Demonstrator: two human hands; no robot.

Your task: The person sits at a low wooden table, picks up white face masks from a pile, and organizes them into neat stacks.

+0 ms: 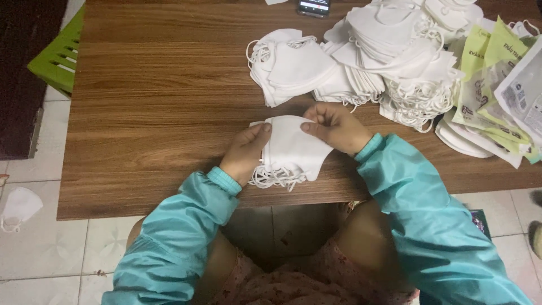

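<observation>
Both hands are pinching one small stack of white masks [291, 149] at the counter's [158, 107] near edge: the left hand [247, 151] is gripping its left side, the right hand [334, 127] its top right corner, thumbs on top. Ear loops are dangling below. At one o'clock loose mask piles [361, 56] are lying; at three o'clock, green-and-clear packets [497, 85] are holding masks.

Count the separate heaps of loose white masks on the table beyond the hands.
2. A smaller pile of masks lies just beyond the hands. A bigger heap of masks lies to its right, reaching the green packets, which may hide more.
</observation>
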